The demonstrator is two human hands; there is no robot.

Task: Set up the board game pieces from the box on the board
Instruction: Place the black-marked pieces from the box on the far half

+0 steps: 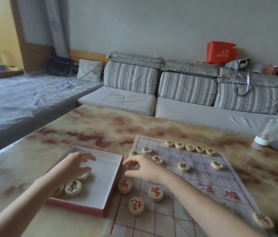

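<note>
A shallow white box (107, 170) with a red rim lies on the table left of the paper board (194, 170). A few round wooden pieces remain in it, among them a black-marked piece (73, 188). My left hand (76, 165) reaches into the box with fingers spread over the pieces, holding nothing that I can see. My right hand (143, 167) hovers over the board's left edge, fingers loosely spread. Black-marked pieces (190, 147) line the far rows. Red-marked pieces (155, 193) lie on the near half.
The marbled table (92, 127) carries a clear bottle with a white cap (264, 134) lying at the right edge. A grey striped sofa (186, 93) runs behind the table. One red piece (262, 220) sits at the board's near right.
</note>
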